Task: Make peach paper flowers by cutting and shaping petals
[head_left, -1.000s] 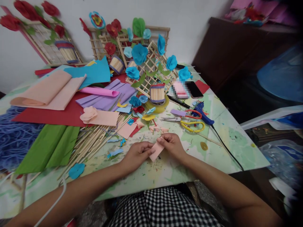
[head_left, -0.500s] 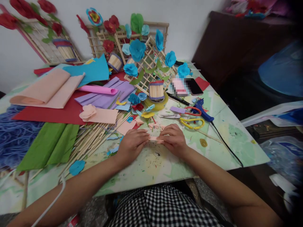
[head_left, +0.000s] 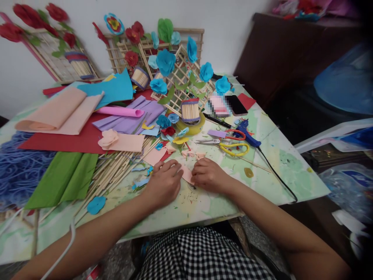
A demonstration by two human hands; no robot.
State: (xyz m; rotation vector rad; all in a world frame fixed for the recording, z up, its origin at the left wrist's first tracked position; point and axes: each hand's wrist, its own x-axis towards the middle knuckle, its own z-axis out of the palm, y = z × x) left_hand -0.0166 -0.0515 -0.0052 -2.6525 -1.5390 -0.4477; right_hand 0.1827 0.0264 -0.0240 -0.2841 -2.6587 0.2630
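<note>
Holding a small piece of thin peach paper [head_left: 187,174] between both hands, low over a pale table with green blotches [head_left: 287,181], near the front edge, presumably for a short, steady reach. Curls the narrowed left hand [head_left: 166,179] over the paper's left end, fingers close together, and pinches the right side in the bent fingers of the right hand [head_left: 209,175]; cannot tell the position of the thumbs, hidden from above. Grips from opposite sides, probably to control so limp a sheet and its slight curve.

Has silver-bladed scissors with red and yellow handle loops [head_left: 215,141] lying beyond the right hand, loops toward the right, apparently to suit that hand. Has a blue pistol-shaped glue gun [head_left: 248,136] just beside the loops, with a black cord [head_left: 275,173] trailing to the table's edge, well apart from the paper, perhaps to avoid snagging.

Has bulkier stock on the left: a folded green paper sheet [head_left: 60,175], a loose bundle of slim wooden sticks [head_left: 116,171] and a large folded peach sheet [head_left: 55,107], maybe to spare the fingers any crowding.
</note>
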